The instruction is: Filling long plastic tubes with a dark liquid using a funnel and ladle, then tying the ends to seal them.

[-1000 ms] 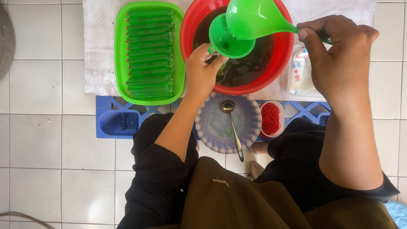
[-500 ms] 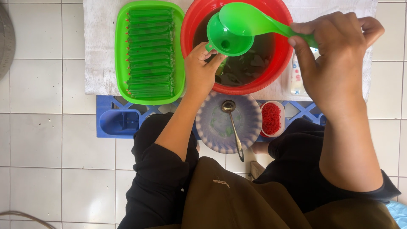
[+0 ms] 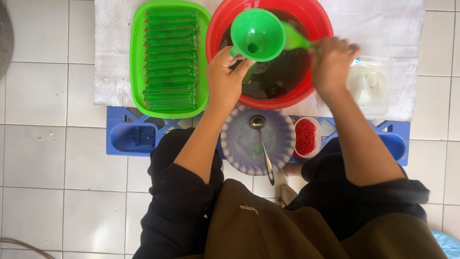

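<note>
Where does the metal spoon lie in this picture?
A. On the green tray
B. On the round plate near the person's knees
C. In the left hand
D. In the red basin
B: the metal spoon rests on the round plate, handle toward the person, below the red basin.

Left hand (image 3: 225, 79) steadies a green plastic funnel (image 3: 257, 34) over the round red plastic basin (image 3: 316, 19); at three o'clock, right hand (image 3: 331, 62) grips a green ladle (image 3: 293, 40).
</note>
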